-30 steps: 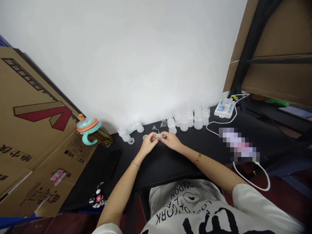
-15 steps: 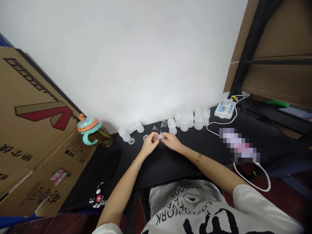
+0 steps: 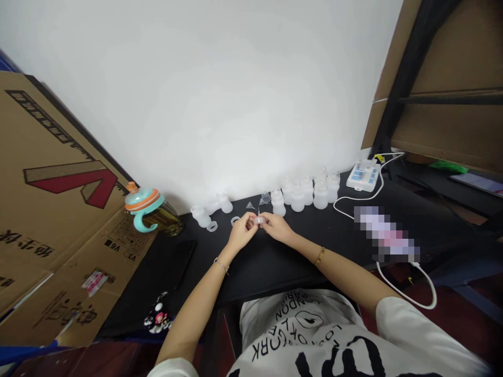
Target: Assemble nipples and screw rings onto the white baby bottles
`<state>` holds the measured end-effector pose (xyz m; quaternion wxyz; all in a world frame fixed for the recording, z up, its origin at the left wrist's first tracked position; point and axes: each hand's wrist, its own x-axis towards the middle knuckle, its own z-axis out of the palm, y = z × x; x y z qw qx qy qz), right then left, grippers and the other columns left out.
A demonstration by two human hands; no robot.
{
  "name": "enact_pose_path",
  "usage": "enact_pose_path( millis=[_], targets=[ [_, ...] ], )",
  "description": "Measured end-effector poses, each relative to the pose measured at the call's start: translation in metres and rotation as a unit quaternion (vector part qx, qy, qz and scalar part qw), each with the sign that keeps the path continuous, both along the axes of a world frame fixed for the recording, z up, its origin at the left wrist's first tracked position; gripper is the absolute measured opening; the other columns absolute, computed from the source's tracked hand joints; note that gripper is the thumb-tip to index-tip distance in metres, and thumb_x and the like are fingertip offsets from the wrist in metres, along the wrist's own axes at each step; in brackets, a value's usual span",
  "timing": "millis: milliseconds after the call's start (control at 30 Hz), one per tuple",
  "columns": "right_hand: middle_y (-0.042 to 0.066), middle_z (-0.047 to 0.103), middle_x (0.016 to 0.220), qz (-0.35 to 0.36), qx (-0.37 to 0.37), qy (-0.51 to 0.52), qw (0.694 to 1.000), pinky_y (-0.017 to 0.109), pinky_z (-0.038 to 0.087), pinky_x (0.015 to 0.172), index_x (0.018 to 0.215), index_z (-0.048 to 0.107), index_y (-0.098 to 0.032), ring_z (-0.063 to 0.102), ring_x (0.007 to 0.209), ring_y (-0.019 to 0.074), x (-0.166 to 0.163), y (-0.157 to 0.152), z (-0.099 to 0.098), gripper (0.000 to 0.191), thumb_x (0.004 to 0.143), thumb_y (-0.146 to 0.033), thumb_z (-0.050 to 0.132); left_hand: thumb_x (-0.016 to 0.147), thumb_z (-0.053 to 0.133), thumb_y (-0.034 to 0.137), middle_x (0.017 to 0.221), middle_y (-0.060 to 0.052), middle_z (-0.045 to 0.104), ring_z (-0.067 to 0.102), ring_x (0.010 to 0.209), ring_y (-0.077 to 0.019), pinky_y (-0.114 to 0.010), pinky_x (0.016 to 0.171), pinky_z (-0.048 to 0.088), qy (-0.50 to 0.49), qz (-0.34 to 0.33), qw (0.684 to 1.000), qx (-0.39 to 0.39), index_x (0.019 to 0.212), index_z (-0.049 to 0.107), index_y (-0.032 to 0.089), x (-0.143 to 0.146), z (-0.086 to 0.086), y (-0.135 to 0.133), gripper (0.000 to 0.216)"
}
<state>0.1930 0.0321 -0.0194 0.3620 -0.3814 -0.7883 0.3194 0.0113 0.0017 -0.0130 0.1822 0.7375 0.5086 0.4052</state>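
Between them, my left hand (image 3: pixel 241 230) and my right hand (image 3: pixel 276 228) pinch a translucent bottle collar ring (image 3: pixel 259 220) over the middle of the black table. Each hand grips one side of it with bent fingers. Just beyond the ring are small clear nipples (image 3: pixel 250 206). One loose collar ring (image 3: pixel 234 221) lies left of my left hand, and another ring (image 3: pixel 212 226) lies farther left beside uncapped white bottles (image 3: pixel 201 215). To the right of the nipples stand several milky baby bottles (image 3: pixel 297 200) with clear tops.
A teal and orange drinking bottle (image 3: pixel 146 209) stands at the left by a printed cardboard box (image 3: pixel 66 209). A dark phone-like slab (image 3: pixel 181 264) lies in front of it. At the right are a white case (image 3: pixel 363 175), a white cable (image 3: pixel 356 199) and a pixelated object (image 3: pixel 387 234).
Almost nothing differs. Both hands keep the collar ring at nearly the same spot, and the view has shifted very slightly.
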Motion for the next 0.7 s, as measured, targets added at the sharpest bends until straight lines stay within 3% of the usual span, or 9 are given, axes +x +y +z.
enact_pose_path(
  millis=[700],
  targets=[
    [-0.002, 0.068, 0.077, 0.024, -0.025, 0.034, 0.999, 0.023, 0.040, 0.061, 0.095, 0.067, -0.021, 0.060, 0.064, 0.0136, -0.0015, 0.0000, -0.0024, 0.015, 0.094, -0.018, 0.052, 0.086, 0.058, 0.025, 0.072, 0.005, 0.065, 0.060, 0.064, -0.0125, -0.022, 0.063, 0.042, 0.005, -0.004, 1.000, -0.027, 0.098, 0.056, 0.022, 0.0005, 0.0013, -0.0029, 0.012]
  ],
)
